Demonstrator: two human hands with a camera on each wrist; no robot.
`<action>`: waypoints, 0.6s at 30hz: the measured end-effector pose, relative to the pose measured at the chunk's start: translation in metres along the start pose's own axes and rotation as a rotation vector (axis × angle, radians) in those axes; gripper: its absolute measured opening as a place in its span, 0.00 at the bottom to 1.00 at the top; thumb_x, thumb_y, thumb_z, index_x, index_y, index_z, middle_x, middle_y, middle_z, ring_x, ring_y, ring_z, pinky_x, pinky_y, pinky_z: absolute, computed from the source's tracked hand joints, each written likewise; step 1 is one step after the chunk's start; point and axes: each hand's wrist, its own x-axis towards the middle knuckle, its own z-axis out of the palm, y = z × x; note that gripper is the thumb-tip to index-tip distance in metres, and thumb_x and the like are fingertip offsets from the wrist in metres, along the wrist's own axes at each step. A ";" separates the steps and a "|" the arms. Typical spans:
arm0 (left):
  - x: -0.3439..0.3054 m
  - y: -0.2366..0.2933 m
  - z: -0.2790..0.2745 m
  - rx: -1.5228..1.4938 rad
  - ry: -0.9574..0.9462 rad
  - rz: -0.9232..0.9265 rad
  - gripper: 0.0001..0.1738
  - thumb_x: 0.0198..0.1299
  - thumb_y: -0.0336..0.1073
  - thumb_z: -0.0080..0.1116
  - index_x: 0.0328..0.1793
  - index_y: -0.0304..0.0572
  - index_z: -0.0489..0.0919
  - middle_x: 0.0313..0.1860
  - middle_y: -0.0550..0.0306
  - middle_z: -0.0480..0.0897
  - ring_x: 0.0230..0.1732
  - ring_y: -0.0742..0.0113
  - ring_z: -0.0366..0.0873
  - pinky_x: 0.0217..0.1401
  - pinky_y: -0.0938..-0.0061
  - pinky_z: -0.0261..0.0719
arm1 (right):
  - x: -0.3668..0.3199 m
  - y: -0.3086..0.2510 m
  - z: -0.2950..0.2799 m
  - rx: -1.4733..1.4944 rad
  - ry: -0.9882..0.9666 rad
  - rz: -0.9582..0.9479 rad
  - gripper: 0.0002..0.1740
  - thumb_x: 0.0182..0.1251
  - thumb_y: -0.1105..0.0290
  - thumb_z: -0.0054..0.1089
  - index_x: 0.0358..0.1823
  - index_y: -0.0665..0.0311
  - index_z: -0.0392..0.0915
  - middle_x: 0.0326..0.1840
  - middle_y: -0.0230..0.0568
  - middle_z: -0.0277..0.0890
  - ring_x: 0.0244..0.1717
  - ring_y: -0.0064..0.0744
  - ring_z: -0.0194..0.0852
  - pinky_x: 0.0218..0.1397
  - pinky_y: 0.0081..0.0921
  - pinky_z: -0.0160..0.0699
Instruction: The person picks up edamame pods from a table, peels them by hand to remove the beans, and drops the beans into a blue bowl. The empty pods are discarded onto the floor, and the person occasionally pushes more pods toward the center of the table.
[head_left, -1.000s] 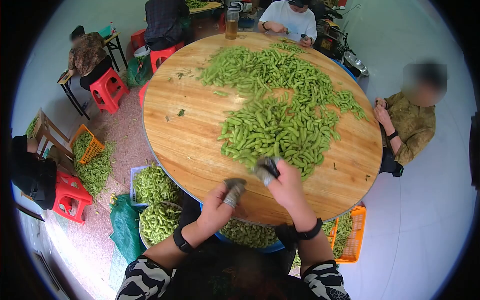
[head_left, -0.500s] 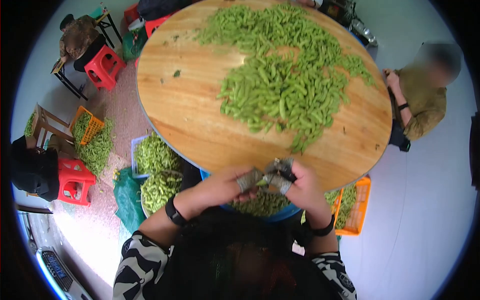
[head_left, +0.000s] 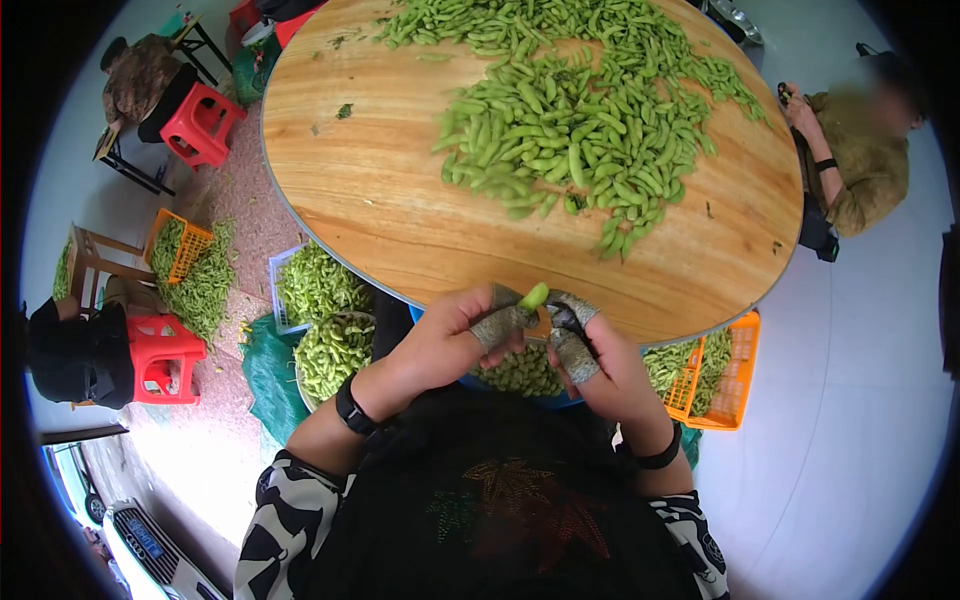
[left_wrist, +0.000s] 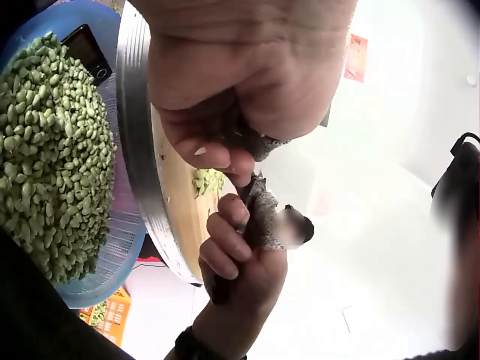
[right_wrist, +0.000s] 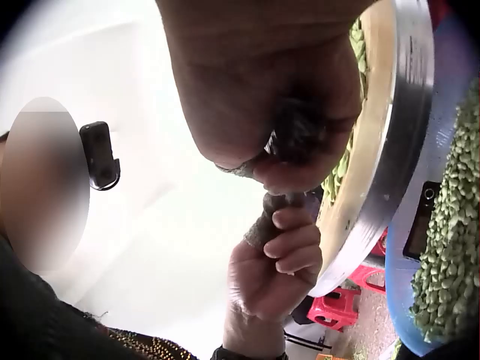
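Observation:
A green pod (head_left: 535, 296) is pinched between the wrapped thumb and fingers of the left hand (head_left: 450, 335), just past the table's near edge. Beside it, the right hand (head_left: 605, 365) has its wrapped fingers curled close to the pod; what its fingers hold is hidden. Both hands are over a blue basket of shelled beans (head_left: 525, 372). In the left wrist view the left hand (left_wrist: 247, 75) meets the right hand (left_wrist: 247, 259) at the fingertips. Dark material (right_wrist: 296, 127) lies in the right palm in the right wrist view. Many pods (head_left: 575, 140) are heaped on the table.
The round wooden table (head_left: 370, 200) spans the front. An orange crate (head_left: 740, 370) stands at right; a white crate (head_left: 285, 290) and a green sack (head_left: 275, 380) are at left. People sit around, one at right (head_left: 860, 150). A phone (left_wrist: 86, 52) lies in the blue basket (left_wrist: 112, 277).
The hands have come together beyond the table's near edge, and a green pod now shows upright in the left fingers. The head view has tilted down, so the table sits higher.

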 end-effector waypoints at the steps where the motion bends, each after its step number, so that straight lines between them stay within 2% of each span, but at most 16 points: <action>1: 0.000 -0.003 0.000 0.044 -0.010 0.021 0.08 0.70 0.34 0.49 0.45 0.37 0.76 0.31 0.61 0.80 0.26 0.80 0.70 0.27 0.82 0.69 | 0.000 0.003 0.000 0.002 0.004 0.003 0.20 0.65 0.75 0.50 0.59 0.67 0.70 0.34 0.36 0.75 0.35 0.23 0.73 0.43 0.22 0.73; 3: 0.000 -0.009 -0.002 0.088 -0.025 0.043 0.08 0.70 0.34 0.49 0.45 0.37 0.76 0.30 0.62 0.80 0.26 0.80 0.71 0.27 0.82 0.69 | 0.000 0.010 -0.001 -0.088 -0.044 0.023 0.21 0.64 0.75 0.49 0.59 0.67 0.69 0.33 0.37 0.75 0.34 0.24 0.73 0.42 0.23 0.73; 5: -0.001 -0.013 -0.005 0.167 -0.034 0.078 0.07 0.68 0.33 0.51 0.44 0.36 0.75 0.29 0.58 0.80 0.25 0.73 0.73 0.28 0.78 0.71 | 0.000 0.005 0.002 -0.067 -0.038 0.042 0.20 0.64 0.75 0.49 0.59 0.67 0.70 0.33 0.37 0.75 0.35 0.24 0.73 0.43 0.23 0.73; 6: -0.002 -0.013 -0.004 0.166 -0.036 0.077 0.07 0.68 0.33 0.51 0.44 0.36 0.75 0.29 0.58 0.80 0.25 0.73 0.73 0.28 0.78 0.71 | 0.000 0.004 0.004 -0.045 -0.037 0.060 0.19 0.64 0.75 0.49 0.58 0.67 0.70 0.33 0.37 0.76 0.35 0.25 0.74 0.43 0.24 0.73; 7: -0.004 -0.013 -0.002 0.393 0.025 0.220 0.07 0.66 0.33 0.53 0.44 0.36 0.75 0.28 0.54 0.80 0.25 0.68 0.75 0.28 0.75 0.72 | 0.001 0.005 0.006 -0.045 -0.035 0.061 0.19 0.64 0.75 0.49 0.58 0.67 0.70 0.33 0.37 0.76 0.35 0.25 0.74 0.43 0.24 0.73; 8: -0.005 -0.012 0.000 0.619 0.085 0.363 0.07 0.65 0.32 0.55 0.43 0.35 0.76 0.27 0.51 0.79 0.24 0.62 0.76 0.29 0.72 0.74 | 0.001 0.007 0.007 -0.029 -0.029 0.046 0.20 0.65 0.74 0.49 0.58 0.66 0.70 0.31 0.35 0.75 0.32 0.23 0.72 0.39 0.22 0.72; 9: -0.004 -0.014 -0.001 0.620 0.079 0.363 0.07 0.65 0.32 0.55 0.43 0.35 0.76 0.27 0.51 0.79 0.24 0.62 0.76 0.29 0.72 0.74 | 0.001 0.008 0.009 -0.012 -0.020 0.030 0.20 0.66 0.73 0.48 0.59 0.64 0.69 0.30 0.33 0.74 0.29 0.21 0.70 0.34 0.20 0.71; 10: -0.004 -0.017 -0.001 0.818 0.121 0.542 0.06 0.63 0.32 0.56 0.42 0.35 0.76 0.27 0.48 0.79 0.24 0.58 0.76 0.29 0.69 0.74 | 0.002 0.006 0.011 -0.009 -0.014 0.031 0.20 0.66 0.73 0.48 0.59 0.64 0.69 0.30 0.33 0.74 0.29 0.21 0.70 0.34 0.20 0.71; 11: -0.004 -0.019 -0.001 1.013 0.163 0.723 0.06 0.62 0.31 0.57 0.41 0.35 0.76 0.27 0.45 0.78 0.24 0.54 0.76 0.30 0.67 0.75 | 0.005 0.003 0.012 0.183 -0.066 0.153 0.20 0.68 0.73 0.47 0.61 0.61 0.68 0.28 0.29 0.71 0.23 0.16 0.63 0.26 0.17 0.63; 12: -0.005 -0.019 -0.001 1.012 0.156 0.723 0.06 0.62 0.31 0.57 0.41 0.35 0.76 0.27 0.45 0.78 0.24 0.54 0.76 0.30 0.67 0.75 | 0.007 0.001 0.012 0.377 -0.118 0.274 0.21 0.69 0.74 0.46 0.63 0.58 0.67 0.27 0.26 0.68 0.17 0.12 0.56 0.18 0.13 0.55; 13: -0.005 -0.018 -0.003 0.916 0.120 0.675 0.06 0.63 0.32 0.57 0.40 0.36 0.76 0.27 0.47 0.78 0.24 0.56 0.76 0.28 0.68 0.74 | 0.008 0.001 0.011 0.380 -0.111 0.274 0.21 0.69 0.74 0.46 0.63 0.58 0.67 0.27 0.26 0.68 0.17 0.12 0.56 0.18 0.13 0.55; 15: -0.007 -0.015 -0.008 0.821 0.080 0.630 0.07 0.64 0.33 0.56 0.39 0.36 0.76 0.26 0.50 0.79 0.23 0.59 0.76 0.27 0.69 0.73 | 0.009 0.002 0.009 0.596 -0.219 0.382 0.20 0.72 0.71 0.43 0.64 0.55 0.66 0.24 0.25 0.64 0.14 0.10 0.50 0.14 0.12 0.48; 16: -0.009 -0.012 -0.012 0.229 -0.100 0.271 0.08 0.65 0.35 0.56 0.38 0.37 0.77 0.26 0.53 0.79 0.23 0.63 0.76 0.26 0.72 0.72 | 0.009 0.000 0.007 0.596 -0.217 0.381 0.20 0.72 0.71 0.43 0.64 0.55 0.66 0.24 0.25 0.64 0.14 0.10 0.50 0.14 0.12 0.48; 17: -0.012 -0.010 -0.015 -0.360 -0.265 -0.100 0.09 0.66 0.36 0.56 0.38 0.39 0.77 0.26 0.57 0.79 0.23 0.67 0.76 0.26 0.74 0.71 | 0.008 -0.004 0.006 0.725 -0.274 0.405 0.19 0.72 0.70 0.43 0.63 0.55 0.67 0.24 0.25 0.63 0.14 0.10 0.48 0.14 0.12 0.46; 18: -0.010 -0.011 -0.019 -0.528 -0.380 -0.117 0.10 0.67 0.39 0.54 0.38 0.40 0.77 0.26 0.62 0.79 0.24 0.73 0.74 0.26 0.79 0.71 | 0.007 -0.006 0.005 0.854 -0.330 0.427 0.17 0.73 0.69 0.43 0.61 0.55 0.68 0.23 0.25 0.62 0.13 0.09 0.47 0.13 0.11 0.44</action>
